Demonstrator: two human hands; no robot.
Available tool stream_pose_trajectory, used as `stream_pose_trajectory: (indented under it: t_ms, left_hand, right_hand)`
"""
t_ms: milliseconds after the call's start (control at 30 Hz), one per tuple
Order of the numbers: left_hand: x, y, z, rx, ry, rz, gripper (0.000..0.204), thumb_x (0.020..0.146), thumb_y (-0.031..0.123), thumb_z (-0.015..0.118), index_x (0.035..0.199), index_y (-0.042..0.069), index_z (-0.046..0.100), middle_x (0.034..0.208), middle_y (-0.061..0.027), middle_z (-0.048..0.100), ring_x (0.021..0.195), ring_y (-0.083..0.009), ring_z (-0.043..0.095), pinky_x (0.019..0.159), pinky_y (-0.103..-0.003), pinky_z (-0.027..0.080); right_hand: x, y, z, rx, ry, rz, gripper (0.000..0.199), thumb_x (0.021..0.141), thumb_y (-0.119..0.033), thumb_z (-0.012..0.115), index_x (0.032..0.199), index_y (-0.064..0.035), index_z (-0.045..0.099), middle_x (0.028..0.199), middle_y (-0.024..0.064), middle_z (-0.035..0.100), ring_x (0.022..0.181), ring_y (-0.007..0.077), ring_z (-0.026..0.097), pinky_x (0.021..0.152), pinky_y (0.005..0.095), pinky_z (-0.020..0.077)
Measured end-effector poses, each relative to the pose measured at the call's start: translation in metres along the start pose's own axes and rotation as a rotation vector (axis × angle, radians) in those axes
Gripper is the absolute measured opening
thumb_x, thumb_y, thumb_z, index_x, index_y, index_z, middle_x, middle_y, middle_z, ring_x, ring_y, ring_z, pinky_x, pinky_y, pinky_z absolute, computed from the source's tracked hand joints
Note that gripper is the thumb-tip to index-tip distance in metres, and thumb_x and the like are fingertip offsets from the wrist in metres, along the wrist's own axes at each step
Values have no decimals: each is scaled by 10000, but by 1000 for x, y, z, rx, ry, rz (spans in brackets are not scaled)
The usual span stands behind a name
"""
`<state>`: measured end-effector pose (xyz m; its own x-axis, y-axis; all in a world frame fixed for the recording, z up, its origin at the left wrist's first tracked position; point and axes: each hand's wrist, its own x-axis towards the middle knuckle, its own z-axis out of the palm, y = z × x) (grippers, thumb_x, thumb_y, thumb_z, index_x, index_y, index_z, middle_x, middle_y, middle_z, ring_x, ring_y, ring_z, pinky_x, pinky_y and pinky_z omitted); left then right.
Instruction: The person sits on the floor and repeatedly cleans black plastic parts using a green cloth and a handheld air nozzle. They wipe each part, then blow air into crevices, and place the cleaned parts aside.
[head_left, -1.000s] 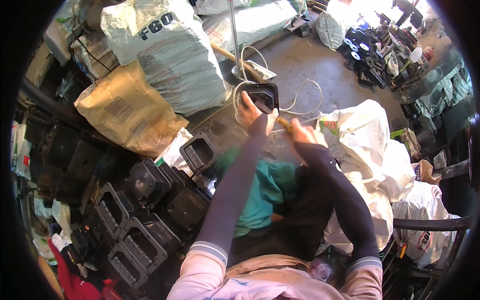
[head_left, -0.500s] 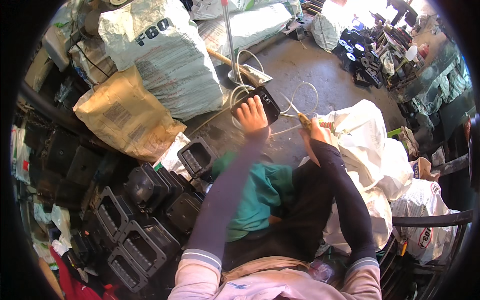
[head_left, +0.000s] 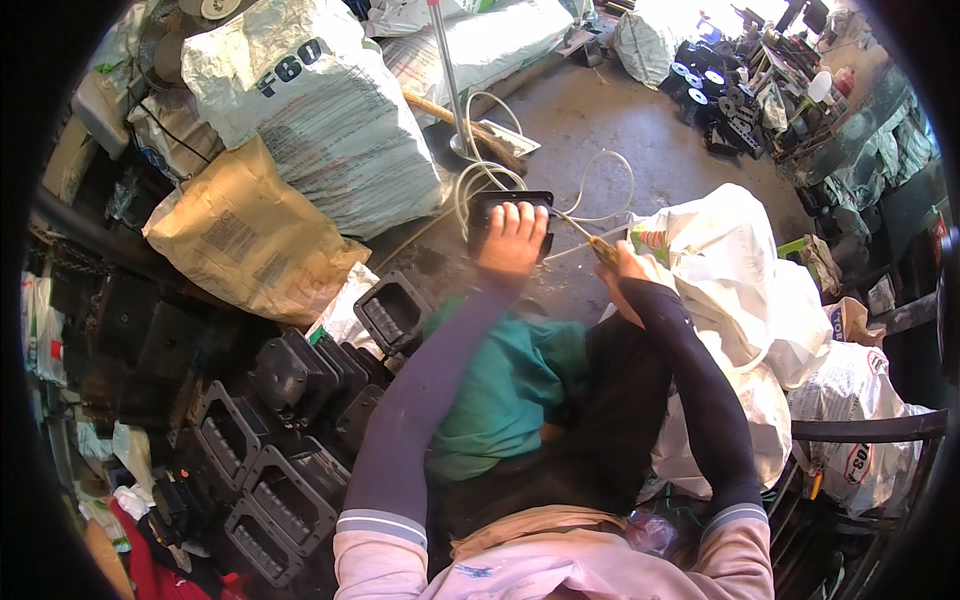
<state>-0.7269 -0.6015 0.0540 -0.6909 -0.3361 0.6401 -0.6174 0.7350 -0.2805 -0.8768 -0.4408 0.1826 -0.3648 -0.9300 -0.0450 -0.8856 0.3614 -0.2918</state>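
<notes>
My left hand (head_left: 513,240) grips a black rectangular plastic part (head_left: 484,212), its fingers laid over the top face and the thumb hidden. In my right hand (head_left: 642,268) is a slim tool with a yellow-brown handle (head_left: 603,248) and a long thin blade; I cannot tell its exact kind. The blade slants up and left, and its tip meets the right edge of the black part. Left of my knees, a single black open-framed housing (head_left: 393,313) sits beside several similar housings (head_left: 262,498) in stacks.
A brown paper sack (head_left: 245,230) and a large white sack (head_left: 310,120) stand at the left. White bags (head_left: 725,270) crowd my right arm. A pale hose (head_left: 632,185) loops over the floor, near a broom (head_left: 500,145). Black parts (head_left: 710,95) are heaped far right.
My left hand has turned the black part to lie more level and drawn it slightly nearer. The tool's blade, apart from the part before, now reaches its edge.
</notes>
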Motion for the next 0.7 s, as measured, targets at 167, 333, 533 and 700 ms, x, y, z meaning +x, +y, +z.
stream_pose_trajectory:
  t_ms: [167,333,533,700]
  left_hand:
    - [2,-9,-5,13,-48,-273,837,725,210,725,1457,-19,389,1346,-209,464,1227,-378,464,1095,-541,337]
    - [5,-7,-16,-280,-138,-518,1118,623,340,847,1507,-23,265,1392,-230,424,1263,-387,448,1102,-527,338]
    - [14,-19,-25,-721,-296,-1124,1217,648,453,866,1557,39,172,1395,-297,446,1299,-425,454,1104,-486,370]
    - [6,-40,-12,-1149,-187,-1767,1186,717,483,835,1589,117,120,1542,-293,295,1366,-396,428,1105,-434,404]
  right_hand:
    - [-20,7,5,-15,-100,63,350,924,-341,627,1085,-45,534,912,242,688,922,449,658,809,530,505]
    - [-24,-6,4,-52,-44,-43,355,947,-357,604,1076,-41,509,900,276,678,882,478,658,779,546,513]
    - [-27,-9,14,-79,-101,-62,342,944,-357,602,1058,-55,486,860,252,678,843,454,665,724,539,515]
    - [-33,-12,35,-9,-47,-90,262,931,-264,590,1025,-46,479,813,213,675,776,437,669,672,531,517]
